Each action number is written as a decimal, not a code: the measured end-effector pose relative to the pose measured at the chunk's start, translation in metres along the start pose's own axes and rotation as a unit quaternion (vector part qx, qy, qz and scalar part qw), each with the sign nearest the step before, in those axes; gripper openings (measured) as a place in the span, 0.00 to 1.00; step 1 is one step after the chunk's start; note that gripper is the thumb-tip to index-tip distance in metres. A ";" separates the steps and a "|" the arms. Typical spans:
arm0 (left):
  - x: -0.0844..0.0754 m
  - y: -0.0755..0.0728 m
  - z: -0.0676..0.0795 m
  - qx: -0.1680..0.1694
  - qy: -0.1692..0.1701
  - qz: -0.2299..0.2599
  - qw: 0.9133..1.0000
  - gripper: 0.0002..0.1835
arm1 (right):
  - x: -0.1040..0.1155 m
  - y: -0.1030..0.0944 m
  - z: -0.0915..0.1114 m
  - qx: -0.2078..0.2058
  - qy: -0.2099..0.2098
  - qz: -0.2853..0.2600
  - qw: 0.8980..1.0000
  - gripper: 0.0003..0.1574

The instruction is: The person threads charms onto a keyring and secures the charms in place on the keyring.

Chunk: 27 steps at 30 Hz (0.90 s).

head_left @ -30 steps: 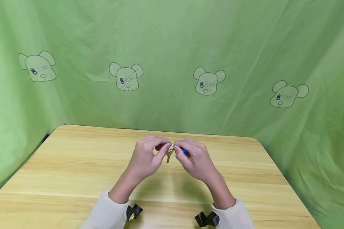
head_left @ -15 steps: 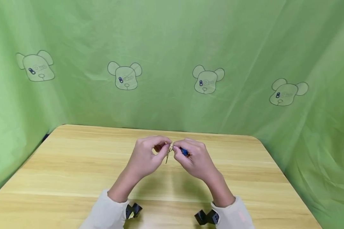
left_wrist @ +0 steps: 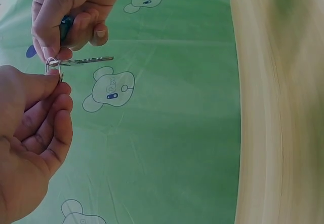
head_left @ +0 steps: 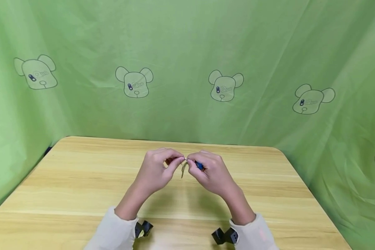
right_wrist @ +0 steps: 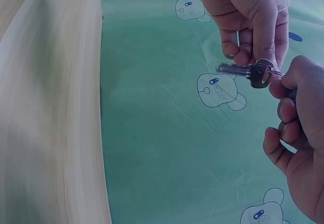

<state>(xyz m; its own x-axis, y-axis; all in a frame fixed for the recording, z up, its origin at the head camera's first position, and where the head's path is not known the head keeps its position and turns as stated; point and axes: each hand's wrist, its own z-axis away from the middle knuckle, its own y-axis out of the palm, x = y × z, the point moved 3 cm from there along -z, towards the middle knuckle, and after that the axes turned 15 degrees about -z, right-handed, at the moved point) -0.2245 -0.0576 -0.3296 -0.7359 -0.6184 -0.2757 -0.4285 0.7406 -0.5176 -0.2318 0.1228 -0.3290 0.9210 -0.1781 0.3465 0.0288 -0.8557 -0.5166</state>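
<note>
A brass-toned key (head_left: 183, 170) hangs between my two hands, held up over the table. In the right wrist view the key (right_wrist: 248, 73) is threaded on a thin metal split ring (right_wrist: 276, 73). My left hand (head_left: 156, 170) pinches one side of the ring (left_wrist: 49, 68) between thumb and forefinger; a thin metal edge (left_wrist: 61, 76) shows at those fingertips. My right hand (head_left: 210, 172) pinches the ring's other side with thumb and forefinger. Under its curled fingers sits a small blue object (head_left: 200, 165), mostly hidden. Both sets of fingertips almost meet at the ring.
The wooden table (head_left: 81, 180) spreads beneath both hands, with rounded far corners. A green curtain (head_left: 175, 114) printed with bear heads hangs behind and at both sides. Black wrist cameras (head_left: 224, 236) stick out from the pale sleeves (head_left: 114, 231).
The key has turned between the hands, flat face first, then edge-on, now partly angled. Both hands have shifted slightly left in view, fingertips staying close together at the ring.
</note>
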 end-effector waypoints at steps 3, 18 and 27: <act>0.001 0.000 0.000 -0.003 -0.022 0.013 1.000 0.02 | 0.001 0.000 -0.001 0.001 -0.001 0.000 1.000 0.09; 0.000 0.002 0.000 0.011 0.025 -0.033 0.999 0.04 | 0.002 0.000 -0.001 0.010 0.007 -0.002 1.000 0.09; 0.002 0.000 0.001 0.013 0.031 -0.025 0.999 0.02 | 0.001 0.001 0.000 0.012 0.003 0.006 1.000 0.09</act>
<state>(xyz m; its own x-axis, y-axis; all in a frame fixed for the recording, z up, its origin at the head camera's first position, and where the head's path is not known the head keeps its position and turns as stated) -0.2253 -0.0589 -0.3314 -0.7447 -0.6370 -0.1991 -0.4528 0.7013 -0.5506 -0.2312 0.1218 -0.3291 0.9190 -0.1914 0.3448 0.0271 -0.8416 -0.5394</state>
